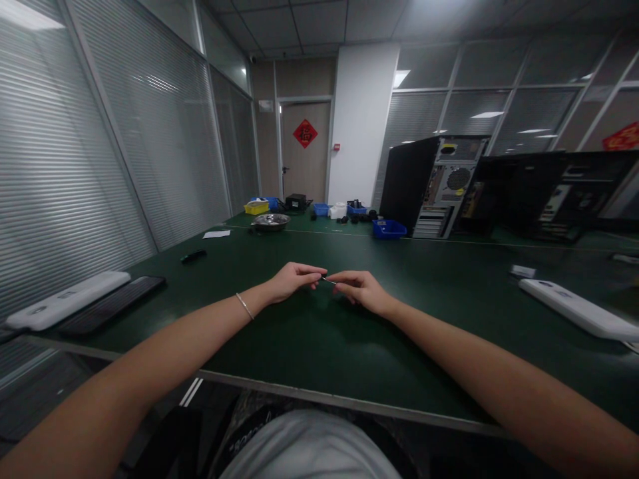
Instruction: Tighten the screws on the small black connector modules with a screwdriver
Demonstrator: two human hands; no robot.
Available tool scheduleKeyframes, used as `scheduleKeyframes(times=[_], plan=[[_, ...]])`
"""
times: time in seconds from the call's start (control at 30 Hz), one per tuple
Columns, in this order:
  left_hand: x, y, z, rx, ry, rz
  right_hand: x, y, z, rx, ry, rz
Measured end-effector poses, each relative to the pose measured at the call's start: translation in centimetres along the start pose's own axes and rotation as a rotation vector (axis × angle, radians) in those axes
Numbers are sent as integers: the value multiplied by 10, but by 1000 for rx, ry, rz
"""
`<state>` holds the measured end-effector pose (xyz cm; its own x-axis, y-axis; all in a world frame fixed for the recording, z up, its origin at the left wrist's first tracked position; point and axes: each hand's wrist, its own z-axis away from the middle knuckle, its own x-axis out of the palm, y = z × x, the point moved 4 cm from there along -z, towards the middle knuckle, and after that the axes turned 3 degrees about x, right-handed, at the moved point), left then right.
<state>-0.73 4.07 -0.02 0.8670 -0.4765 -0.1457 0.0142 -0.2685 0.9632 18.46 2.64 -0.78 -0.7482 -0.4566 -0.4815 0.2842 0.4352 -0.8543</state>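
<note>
Above the middle of the green table [279, 346], my two hands meet almost fingertip to fingertip. My left hand [292, 281], with a thin bracelet on its wrist, is closed in a pinch on a small dark piece [324, 273]. From the right, my right hand [363, 289] pinches a thin, shiny metal piece [328, 281] between thumb and fingers. Its tip points at the dark piece; whether they are joined I cannot tell. Both pieces are too small to name and partly hidden by the fingers.
A metal bowl [270, 221], a yellow bin [256, 207] and a blue bin [389, 229] stand toward the back. Computer towers [429, 186] rise at right. A dark keyboard [117, 303] and long white devices [70, 299] [574, 307] lie at the sides.
</note>
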Motion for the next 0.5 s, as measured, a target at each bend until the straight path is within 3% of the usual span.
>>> scheduleKeyframes(times=[0.3,0.5], plan=[[1,-2,0,-11,-66,-34,-2,6,-2,33,-31,-120],[-5,-3,-3,13,-54,-161,-8,10,-3,36,15,-182]])
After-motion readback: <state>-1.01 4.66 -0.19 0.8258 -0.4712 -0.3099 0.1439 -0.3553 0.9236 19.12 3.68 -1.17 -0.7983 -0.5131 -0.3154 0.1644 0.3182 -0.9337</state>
